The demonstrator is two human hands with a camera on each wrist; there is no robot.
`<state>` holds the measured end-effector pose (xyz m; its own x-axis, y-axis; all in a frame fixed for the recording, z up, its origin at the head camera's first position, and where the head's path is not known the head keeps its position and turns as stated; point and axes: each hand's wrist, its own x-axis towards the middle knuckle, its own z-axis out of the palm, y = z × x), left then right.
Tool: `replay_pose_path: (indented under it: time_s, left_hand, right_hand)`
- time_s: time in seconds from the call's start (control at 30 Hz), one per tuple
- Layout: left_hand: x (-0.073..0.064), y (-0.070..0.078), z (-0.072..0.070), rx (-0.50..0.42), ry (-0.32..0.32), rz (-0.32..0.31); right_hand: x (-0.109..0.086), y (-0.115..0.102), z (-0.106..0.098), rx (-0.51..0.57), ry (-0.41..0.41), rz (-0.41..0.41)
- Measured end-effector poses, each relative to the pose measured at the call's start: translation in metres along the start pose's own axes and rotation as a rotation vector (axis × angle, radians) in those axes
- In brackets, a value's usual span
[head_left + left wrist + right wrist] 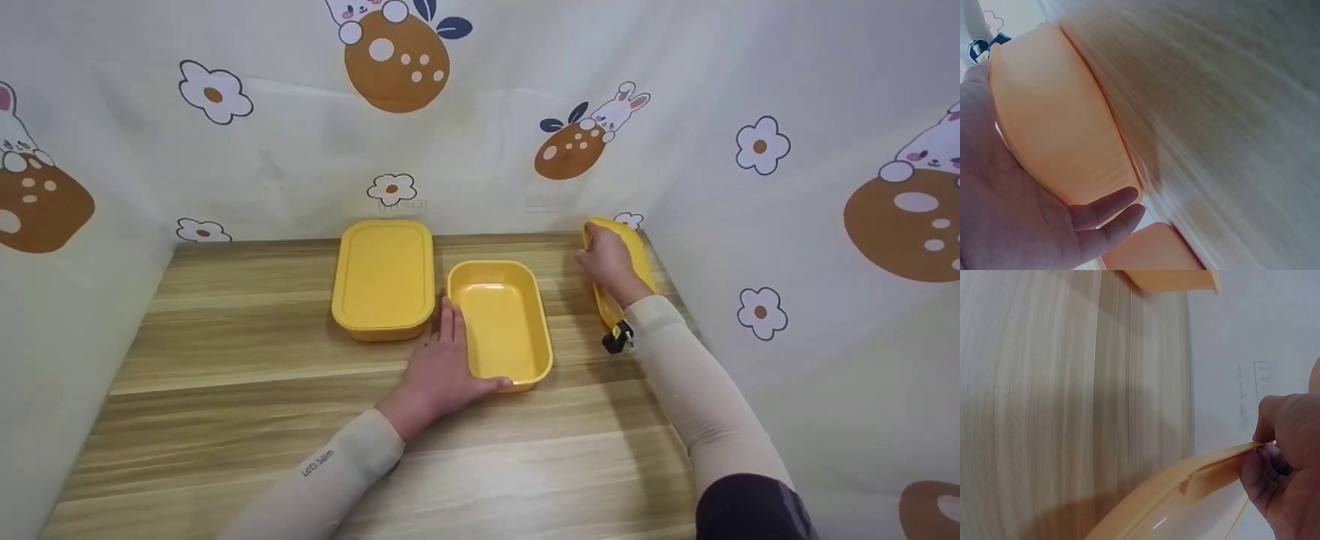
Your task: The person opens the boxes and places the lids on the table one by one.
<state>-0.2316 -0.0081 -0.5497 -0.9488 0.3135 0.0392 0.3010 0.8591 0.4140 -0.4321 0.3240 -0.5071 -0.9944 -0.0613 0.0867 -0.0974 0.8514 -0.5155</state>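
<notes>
In the head view an uncovered yellow lunch box [501, 322] stands on the table. My left hand [442, 375] rests against it, fingers extended along its left wall and thumb at the near rim. The left wrist view shows that hand [1022, 185] with straight fingers beside the box's outer wall [1061, 112]. At the right, my right hand [611, 262] holds a yellow lid [637, 251], tilted up on its edge. Thumb and curled fingers of the right hand [1292, 461] pinch the lid's rim [1185, 472] in the right wrist view.
Left of the uncovered box stands a second yellow lunch box [384, 277], its lid on. The wood-grain table [225, 390] meets patterned cloth walls [285, 150] at the back and sides. A small black device [618, 337] sits by the right wrist.
</notes>
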Motion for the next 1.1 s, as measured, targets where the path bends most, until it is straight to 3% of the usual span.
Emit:
replay_pose_path:
  time_s: [0.13, 0.37, 0.7, 1.1]
  left_hand:
    - [-0.001, 0.000, -0.001, 0.003, 0.000, 0.001]
    - [-0.001, 0.001, -0.001, 0.005, 0.004, 0.005]
    - [-0.001, 0.001, 0.000, -0.006, 0.017, 0.003]
    - [-0.001, 0.003, -0.001, -0.007, 0.016, 0.001]
  right_hand:
    - [0.002, -0.002, 0.003, -0.007, -0.030, 0.033]
    - [0.002, -0.002, 0.007, -0.065, -0.023, 0.001]
    - [0.008, 0.001, 0.016, -0.022, -0.098, 0.030]
    - [0.015, 0.008, 0.023, -0.010, -0.124, 0.030]
